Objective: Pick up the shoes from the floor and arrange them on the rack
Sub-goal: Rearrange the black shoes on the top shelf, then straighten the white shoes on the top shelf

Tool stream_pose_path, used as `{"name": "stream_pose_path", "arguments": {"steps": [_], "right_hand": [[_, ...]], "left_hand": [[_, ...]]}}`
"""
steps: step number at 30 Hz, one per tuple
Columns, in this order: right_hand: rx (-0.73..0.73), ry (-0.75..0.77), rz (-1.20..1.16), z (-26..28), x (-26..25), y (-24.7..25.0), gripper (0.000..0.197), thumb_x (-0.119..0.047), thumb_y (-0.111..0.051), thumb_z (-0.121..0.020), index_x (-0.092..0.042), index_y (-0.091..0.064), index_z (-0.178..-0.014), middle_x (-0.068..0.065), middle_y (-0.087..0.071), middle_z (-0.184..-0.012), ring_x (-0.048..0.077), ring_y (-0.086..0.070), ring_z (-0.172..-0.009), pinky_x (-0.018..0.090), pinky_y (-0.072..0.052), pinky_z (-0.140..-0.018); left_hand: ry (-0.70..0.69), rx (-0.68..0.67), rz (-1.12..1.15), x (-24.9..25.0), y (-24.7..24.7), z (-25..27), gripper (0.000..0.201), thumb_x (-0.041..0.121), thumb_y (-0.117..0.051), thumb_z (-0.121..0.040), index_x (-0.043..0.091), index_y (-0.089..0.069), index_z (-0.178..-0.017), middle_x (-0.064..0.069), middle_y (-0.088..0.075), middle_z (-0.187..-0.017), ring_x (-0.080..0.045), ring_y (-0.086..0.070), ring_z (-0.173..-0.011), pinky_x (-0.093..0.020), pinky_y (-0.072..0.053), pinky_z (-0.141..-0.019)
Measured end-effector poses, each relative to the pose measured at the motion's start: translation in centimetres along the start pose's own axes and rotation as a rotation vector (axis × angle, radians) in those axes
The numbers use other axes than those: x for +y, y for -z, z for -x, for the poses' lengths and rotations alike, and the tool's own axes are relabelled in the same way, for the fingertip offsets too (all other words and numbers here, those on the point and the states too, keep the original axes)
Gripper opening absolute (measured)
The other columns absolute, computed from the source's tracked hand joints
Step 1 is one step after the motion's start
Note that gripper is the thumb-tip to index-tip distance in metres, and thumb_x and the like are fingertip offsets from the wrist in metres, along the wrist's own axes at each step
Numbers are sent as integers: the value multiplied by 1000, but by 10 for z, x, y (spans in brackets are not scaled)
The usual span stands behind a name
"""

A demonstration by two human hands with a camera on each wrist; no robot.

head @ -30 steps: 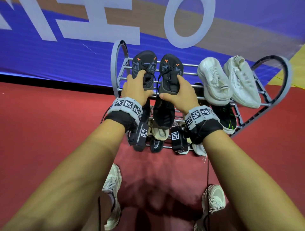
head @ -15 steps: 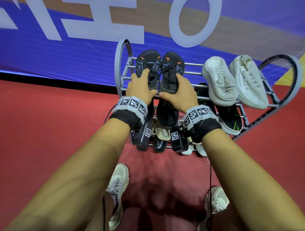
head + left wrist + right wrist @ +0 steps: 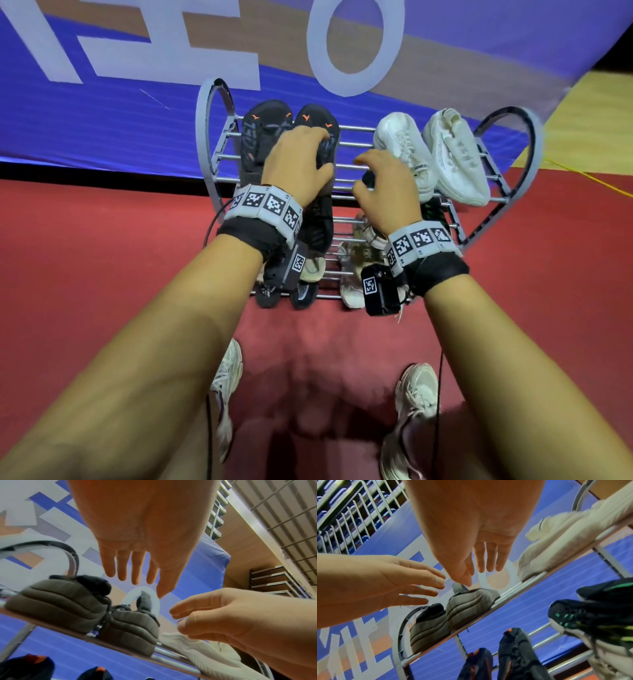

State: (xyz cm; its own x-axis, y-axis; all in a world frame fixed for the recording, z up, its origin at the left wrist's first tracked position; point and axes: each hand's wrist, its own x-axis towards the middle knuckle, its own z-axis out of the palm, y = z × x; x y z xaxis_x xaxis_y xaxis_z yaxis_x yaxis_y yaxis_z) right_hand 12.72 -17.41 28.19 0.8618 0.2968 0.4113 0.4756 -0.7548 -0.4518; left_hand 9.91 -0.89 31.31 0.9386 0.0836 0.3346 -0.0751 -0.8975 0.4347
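A pair of dark grey shoes with orange marks, left shoe [image 3: 262, 137] and right shoe [image 3: 322, 118], lies on the top tier of the grey tube rack [image 3: 209, 137], toes toward the wall. My left hand [image 3: 301, 154] hovers over the right dark shoe with fingers spread. In the left wrist view its fingers [image 3: 150, 577] are straight above the heels [image 3: 56, 601] and hold nothing. My right hand [image 3: 383, 185] hangs over the bare bars between the dark pair and the white pair [image 3: 404, 150]. Its fingers are relaxed, and its thumb tip [image 3: 467, 584] is close to one heel tab.
A second white shoe [image 3: 455, 157] fills the top tier's right end. Lower tiers hold black shoes with green marks [image 3: 590, 608], dark shoes with orange [image 3: 515, 655] and pale ones [image 3: 352, 274]. A blue banner [image 3: 102, 120] backs the rack. My own feet [image 3: 226, 387] stand on red floor.
Both hands have let go of the dark shoes, which stay on the top tier. The left hand shifted right over the right shoe; the right hand moved right toward the white pair.
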Motion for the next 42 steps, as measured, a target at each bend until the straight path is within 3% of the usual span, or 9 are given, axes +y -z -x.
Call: {"name": "stream_pose_path", "arguments": {"steps": [6, 10, 16, 23, 26, 29, 32, 37, 42], "right_hand": [[137, -109, 116, 23, 58, 45, 33, -13, -53, -78, -11, -70, -106, 5, -67, -110, 29, -57, -107, 31, -39, -94], [232, -272, 199, 34, 92, 61, 40, -17, -53, -78, -13, -67, -115, 13, -55, -129, 37, -50, -117, 40, -38, -101], [77, -541, 188, 35, 121, 61, 40, -27, -45, -94, -25, -54, -133, 25, -27, -149, 46, -42, -123, 44, -35, -104], [196, -793, -248, 17, 131, 55, 31, -37, -61, -77, -21, -69, -102, 8, -64, -112, 26, -62, -101, 29, -47, -86], [348, -938, -509, 11, 146, 48, 39, -30, -70, -51, -28, -56, -87, 11, -61, -100, 28, -68, -84, 42, -58, -78], [461, -1068, -924, 10, 135, 54, 39, 2, -69, -67, -7, -49, -99, 22, -61, -101, 34, -71, -82, 42, -62, -66], [471, -1168, -1088, 15, 129, 62, 31, 10, -62, -77, 10, -57, -107, 28, -66, -106, 32, -72, -82, 38, -62, -70], [433, -1143, -1299, 31, 124, 75, 27, 12, -57, -82, 8, -59, -109, 18, -64, -107, 27, -69, -89, 31, -61, -73], [401, -971, -1445, 45, 118, 95, 38, 16, -50, -84, -3, -62, -115, 16, -67, -114, 29, -68, -100, 33, -60, -81]], "left_hand": [[-139, -104, 50, 49, -32, -3, 46, 27, -60, -88, 19, -53, -133, -4, -57, -132, -26, -52, -122, -44, -44, -99], [-212, -149, 40, 72, -57, -5, 50, 29, -60, -86, 18, -51, -134, -5, -55, -134, -28, -50, -122, -48, -45, -97], [-307, -236, -36, 87, -88, -10, 63, 29, -63, -84, 21, -41, -143, -4, -39, -147, -28, -37, -133, -50, -43, -100], [-362, -232, -119, 87, -106, -14, 53, 29, -62, -85, 20, -49, -136, -1, -49, -137, -26, -36, -131, -47, -48, -91], [-349, -243, -115, 91, -108, -17, 45, 29, -59, -87, 20, -52, -131, -2, -51, -133, -26, -39, -129, -48, -46, -92], [-325, -250, -87, 94, -107, -17, 44, 29, -57, -88, 21, -52, -132, -2, -51, -132, -26, -41, -127, -47, -45, -92], [-325, -259, -85, 95, -103, -15, 45, 29, -57, -88, 21, -52, -132, -3, -51, -129, -26, -42, -125, -47, -45, -92], [-326, -252, -69, 96, -91, -8, 45, 30, -58, -89, 20, -52, -132, -4, -50, -132, -27, -41, -127, -49, -45, -95], [-311, -31, 89, 103, -64, -6, 39, 26, -55, -91, 19, -55, -129, 0, -53, -131, -23, -49, -118, -39, -45, -96]]}}
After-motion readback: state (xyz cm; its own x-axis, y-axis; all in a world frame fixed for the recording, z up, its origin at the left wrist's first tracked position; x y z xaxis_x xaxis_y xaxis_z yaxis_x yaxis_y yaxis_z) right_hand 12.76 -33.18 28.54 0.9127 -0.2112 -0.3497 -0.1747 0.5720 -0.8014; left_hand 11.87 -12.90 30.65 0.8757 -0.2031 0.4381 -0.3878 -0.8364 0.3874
